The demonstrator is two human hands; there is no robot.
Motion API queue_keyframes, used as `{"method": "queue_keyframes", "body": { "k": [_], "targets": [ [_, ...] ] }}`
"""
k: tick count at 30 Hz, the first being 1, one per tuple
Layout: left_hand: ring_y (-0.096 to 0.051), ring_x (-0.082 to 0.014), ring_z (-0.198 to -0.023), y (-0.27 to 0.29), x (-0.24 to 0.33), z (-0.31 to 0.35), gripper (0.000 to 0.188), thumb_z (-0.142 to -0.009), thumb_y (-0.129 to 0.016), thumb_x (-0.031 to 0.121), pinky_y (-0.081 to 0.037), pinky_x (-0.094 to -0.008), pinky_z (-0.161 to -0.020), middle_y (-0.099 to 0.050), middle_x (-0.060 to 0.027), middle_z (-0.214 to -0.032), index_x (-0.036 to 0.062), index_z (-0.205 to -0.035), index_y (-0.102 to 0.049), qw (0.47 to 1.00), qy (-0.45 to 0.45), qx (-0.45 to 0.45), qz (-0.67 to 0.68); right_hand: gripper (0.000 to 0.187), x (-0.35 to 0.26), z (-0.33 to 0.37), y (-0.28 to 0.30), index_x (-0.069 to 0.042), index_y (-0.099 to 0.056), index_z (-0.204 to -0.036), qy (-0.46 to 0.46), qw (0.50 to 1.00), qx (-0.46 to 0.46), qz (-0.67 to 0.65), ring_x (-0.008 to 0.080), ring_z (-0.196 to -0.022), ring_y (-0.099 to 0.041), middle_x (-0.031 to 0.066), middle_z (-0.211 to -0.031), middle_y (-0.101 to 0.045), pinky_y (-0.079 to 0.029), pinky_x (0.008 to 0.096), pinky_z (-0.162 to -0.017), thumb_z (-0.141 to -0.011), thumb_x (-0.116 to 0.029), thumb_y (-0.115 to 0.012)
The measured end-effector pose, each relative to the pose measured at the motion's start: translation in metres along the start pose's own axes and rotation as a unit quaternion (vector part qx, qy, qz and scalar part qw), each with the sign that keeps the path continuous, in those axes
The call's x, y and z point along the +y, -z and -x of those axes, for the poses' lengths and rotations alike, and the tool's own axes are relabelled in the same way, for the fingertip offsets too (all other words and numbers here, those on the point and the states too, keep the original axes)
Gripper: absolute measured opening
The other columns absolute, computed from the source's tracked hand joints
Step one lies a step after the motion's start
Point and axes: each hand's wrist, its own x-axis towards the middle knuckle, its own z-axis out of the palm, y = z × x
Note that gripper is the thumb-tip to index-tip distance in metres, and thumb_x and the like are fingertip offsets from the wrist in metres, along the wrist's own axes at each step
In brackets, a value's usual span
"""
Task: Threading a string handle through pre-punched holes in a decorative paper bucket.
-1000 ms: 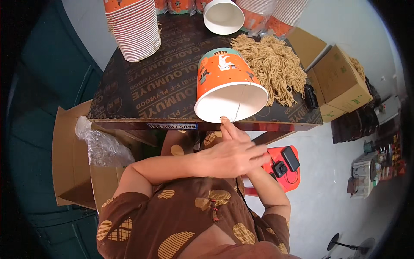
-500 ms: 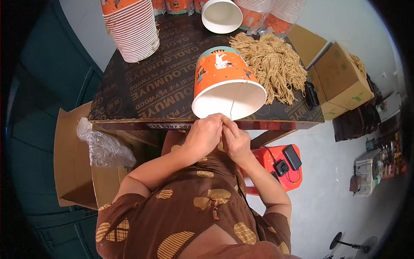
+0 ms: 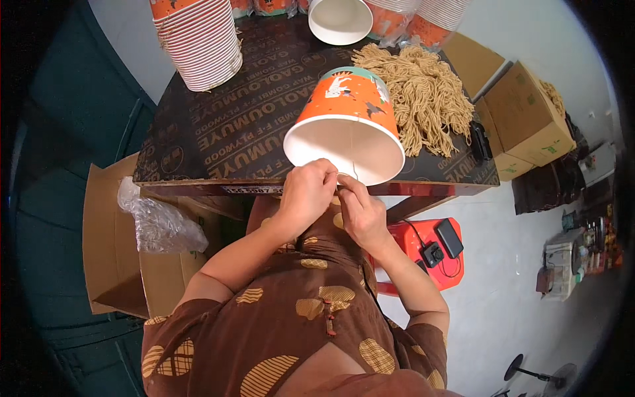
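Observation:
A large orange paper bucket (image 3: 358,99) with a white rim lies on its side at the table's front edge, its mouth toward me. A thin tan cord (image 3: 353,147) runs over the rim and across the mouth down to my fingers. My left hand (image 3: 307,193) is closed at the lower rim, its thumb and fingers pinching the cord. Just beside it my right hand (image 3: 362,213) also pinches the cord, with a small gap between the hands. A bend of cord shows between the fingertips; its ends are hidden.
Tan cords (image 3: 430,99) lie heaped right of the bucket on the dark table (image 3: 225,126). Nested buckets (image 3: 202,49) stand at the back left, another bucket (image 3: 340,21) at the back. Cardboard boxes (image 3: 526,116) flank the table. A red stool (image 3: 423,258) holds small black devices.
The bucket has rolled a little, so its printed figures sit differently, and its mouth has shifted slightly left and down. My hands have drawn slightly apart, still on the cord.

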Motion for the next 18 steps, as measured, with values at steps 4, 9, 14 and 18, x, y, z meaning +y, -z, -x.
{"method": "queue_keyframes", "body": {
  "k": [4, 9, 14, 18],
  "targets": [
    [-0.066, -0.0384, -0.073, 0.0, -0.001, 0.0, 0.011, -0.085, -0.062, 0.01, -0.053, -0.0452, -0.067, -0.067, -0.0206, -0.078, 0.0, -0.086, -0.067, 0.999, 0.032, 0.005, 0.041, 0.024, -0.001, -0.001, -0.001, 0.005, -0.059, -0.09, -0.001, 1.0, 0.006, -0.002, 0.0261, -0.074, -0.068, 0.0163, -0.114, -0.062, -0.054, 0.0326, -0.056, -0.066, 0.007, -0.063],
    [-0.065, -0.0407, -0.073, 0.002, 0.01, 0.001, 0.008, -0.085, -0.061, 0.007, -0.051, -0.0479, -0.067, -0.065, -0.0215, -0.078, -0.0009, -0.082, -0.063, 0.995, -0.043, 0.043, -0.085, 0.026, 0.0, 0.002, -0.002, 0.006, -0.057, -0.091, -0.021, 1.0, -0.005, -0.007, 0.0286, -0.069, -0.066, 0.0164, -0.115, -0.06, -0.054, 0.0347, -0.056, -0.066, 0.009, -0.061],
    [-0.064, -0.0417, -0.072, 0.005, 0.01, 0.0, 0.005, -0.083, -0.06, 0.005, -0.05, -0.0489, -0.066, -0.064, -0.0225, -0.08, -0.0003, -0.081, -0.062, 0.994, -0.057, 0.036, -0.088, 0.028, -0.002, 0.001, 0.0, 0.006, -0.057, -0.093, -0.03, 0.999, -0.019, -0.007, 0.0295, -0.067, -0.065, 0.0161, -0.114, -0.059, -0.054, 0.0366, -0.055, -0.066, 0.01, -0.061],
    [-0.063, -0.0407, -0.073, 0.009, 0.013, 0.001, 0.005, -0.082, -0.062, 0.004, -0.05, -0.0477, -0.066, -0.064, -0.0212, -0.081, -0.0007, -0.081, -0.061, 0.999, -0.021, 0.023, -0.038, 0.029, -0.002, 0.0, 0.002, 0.005, -0.058, -0.094, -0.038, 0.999, -0.032, -0.009, 0.0296, -0.065, -0.065, 0.016, -0.115, -0.058, -0.054, 0.0376, -0.055, -0.065, 0.01, -0.061]
  ]
}}
